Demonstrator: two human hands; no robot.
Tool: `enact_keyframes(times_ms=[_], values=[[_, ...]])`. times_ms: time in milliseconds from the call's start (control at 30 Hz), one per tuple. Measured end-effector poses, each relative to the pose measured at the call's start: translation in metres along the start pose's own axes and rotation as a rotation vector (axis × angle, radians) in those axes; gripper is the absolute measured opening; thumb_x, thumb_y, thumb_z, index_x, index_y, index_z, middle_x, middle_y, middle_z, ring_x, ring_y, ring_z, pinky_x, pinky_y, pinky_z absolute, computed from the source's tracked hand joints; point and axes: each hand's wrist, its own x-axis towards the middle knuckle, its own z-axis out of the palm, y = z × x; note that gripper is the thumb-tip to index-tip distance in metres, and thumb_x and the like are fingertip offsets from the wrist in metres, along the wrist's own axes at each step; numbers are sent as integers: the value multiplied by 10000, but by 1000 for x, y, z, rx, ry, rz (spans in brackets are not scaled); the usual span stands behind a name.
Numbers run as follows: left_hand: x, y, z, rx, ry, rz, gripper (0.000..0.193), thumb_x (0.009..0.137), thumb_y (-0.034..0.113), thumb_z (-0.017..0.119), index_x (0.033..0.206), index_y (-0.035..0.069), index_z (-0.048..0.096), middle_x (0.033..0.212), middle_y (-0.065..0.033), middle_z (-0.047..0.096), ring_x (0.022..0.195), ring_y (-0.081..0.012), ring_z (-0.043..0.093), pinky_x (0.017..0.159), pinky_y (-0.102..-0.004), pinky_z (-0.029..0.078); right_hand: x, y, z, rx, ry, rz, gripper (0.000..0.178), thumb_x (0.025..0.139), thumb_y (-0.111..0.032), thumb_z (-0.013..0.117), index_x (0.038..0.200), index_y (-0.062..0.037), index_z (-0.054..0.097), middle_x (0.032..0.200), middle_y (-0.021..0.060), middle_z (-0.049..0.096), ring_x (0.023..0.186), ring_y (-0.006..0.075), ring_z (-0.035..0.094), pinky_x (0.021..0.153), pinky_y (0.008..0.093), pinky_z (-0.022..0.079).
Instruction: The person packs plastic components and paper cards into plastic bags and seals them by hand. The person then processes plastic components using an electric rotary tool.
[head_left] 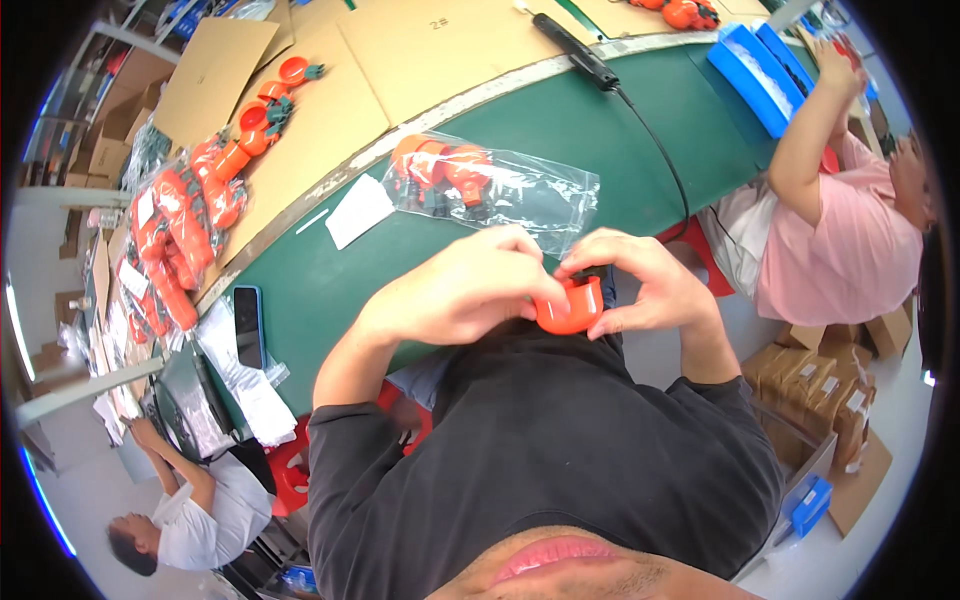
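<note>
The grip of both hands closes on one orange plastic cup (572,306), the left hand (470,290) and the right hand (640,285) pinching it from either side, held just off the near edge of the green bench (330,285). With only fingertips on the smooth plastic and no support beneath, it could slip and drop into the lap. Both wrists bend inward, knuckles up, near the clear bag (500,185).

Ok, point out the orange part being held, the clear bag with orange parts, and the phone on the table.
orange part (572,312), head view, its curved lower body.
clear bag (540,195), head view, its see-through right half.
phone (248,326), head view, middle of its dark screen.
</note>
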Motion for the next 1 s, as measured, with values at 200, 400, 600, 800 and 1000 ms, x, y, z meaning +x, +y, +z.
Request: enact_keyframes(times_ms=[200, 400, 600, 800, 1000], values=[[10, -20, -2, -26, 36, -38, 531, 839, 19, 839, 1341, 81, 676, 1164, -56, 755, 1119, -299, 659, 998, -430, 526, -43, 5, -4, 177, -65, 270, 447, 873, -90, 875, 1278, 1, 709, 1155, 112, 763, 1050, 252, 741, 918, 362, 572], [-22, -78, -59, 728, 424, -431, 625, 879, 289, 852, 1421, 45, 660, 1421, -170, 654, 1331, -373, 584, 1141, -477, 461, -83, 18, -40, -159, 230, 505, 306, 908, -6, 740, 1214, -20, 741, 1105, 112, 736, 958, 251, 720, 831, 364, 568], [-10, -130, -44, 816, 394, -809, 754, 887, 551, 795, 1421, 36, 660, 1441, -206, 626, 1350, -386, 569, 1149, -492, 463, -33, 72, 10, -433, 334, 376, 335, 912, -52, 741, 1245, -65, 709, 1103, 113, 686, 954, 312, 700, 819, 399, 572], [-22, -139, -42, 691, 432, -724, 672, 888, 482, 812, 1368, 27, 689, 1420, -189, 625, 1334, -372, 578, 1126, -474, 486, -18, 85, 15, -497, 289, 338, 337, 934, -175, 786, 1241, -69, 698, 1039, 101, 663, 899, 322, 686, 806, 416, 569], [-31, -139, -44, 573, 473, -604, 538, 924, 346, 803, 1322, 0, 693, 1406, -192, 628, 1318, -373, 597, 1134, -459, 470, 19, 87, 18, -166, 210, 366, 381, 983, -256, 797, 1264, -19, 695, 944, 94, 690, 731, 178, 603, 655, 329, 509]])
